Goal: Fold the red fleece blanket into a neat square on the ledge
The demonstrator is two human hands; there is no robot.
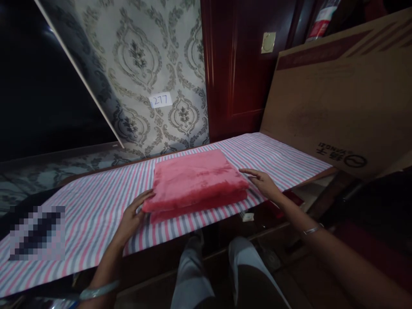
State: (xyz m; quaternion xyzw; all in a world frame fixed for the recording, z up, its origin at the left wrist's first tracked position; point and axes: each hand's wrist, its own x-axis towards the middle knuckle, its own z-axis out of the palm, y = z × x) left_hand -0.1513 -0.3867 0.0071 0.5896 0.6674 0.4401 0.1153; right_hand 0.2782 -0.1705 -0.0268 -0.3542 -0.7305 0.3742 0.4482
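Note:
A thick pink plush blanket (196, 178), folded into a flat rectangle, lies on the striped cloth in front of me. My left hand (133, 214) rests against its left front corner, fingers extended along the edge. At the right side my right hand (262, 182) has its fingers stretched toward the blanket's right edge, near or touching it; I cannot tell which. Neither hand is wrapped around the blanket. The layers of the fold show along its front side.
A striped cloth (93, 206) covers the long table. At the right stands a large cardboard box (334, 94). A dark screen (51, 86) is at the left. Behind are a patterned wall, a paper label (161, 100) reading 277 and a dark red door (238, 64).

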